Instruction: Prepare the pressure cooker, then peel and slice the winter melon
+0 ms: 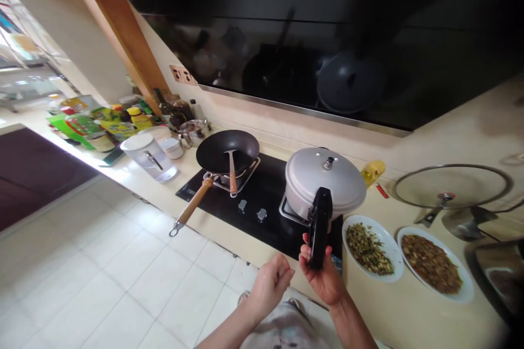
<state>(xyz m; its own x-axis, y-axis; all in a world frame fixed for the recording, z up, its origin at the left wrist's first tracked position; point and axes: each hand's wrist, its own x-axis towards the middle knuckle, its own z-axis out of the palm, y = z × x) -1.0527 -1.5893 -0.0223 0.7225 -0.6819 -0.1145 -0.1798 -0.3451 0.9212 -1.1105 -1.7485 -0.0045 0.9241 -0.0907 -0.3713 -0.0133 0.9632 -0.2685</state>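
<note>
Head view: R hand [323, 278] grasps the black plastic handle [320, 223] of a silver aluminium pressure cooker [323, 180], fingers clenched round the handle's lower end. Cooker sits on the R burner of a black glass hob [270, 234]. L hand [270, 286] is just beside the handle, not touching it, fingers loosely curled, holding nothing. Round black wok [227, 150] w/ long wooden handle [192, 202] on the L burner, metal spatula [232, 172] resting in it. To the R on cream counter [409, 316]: white oval plate [393, 253] of chopped greens [366, 248], white oval plate [464, 289] of brown stir-fry [429, 264], round clear glass lid [450, 185].
</note>
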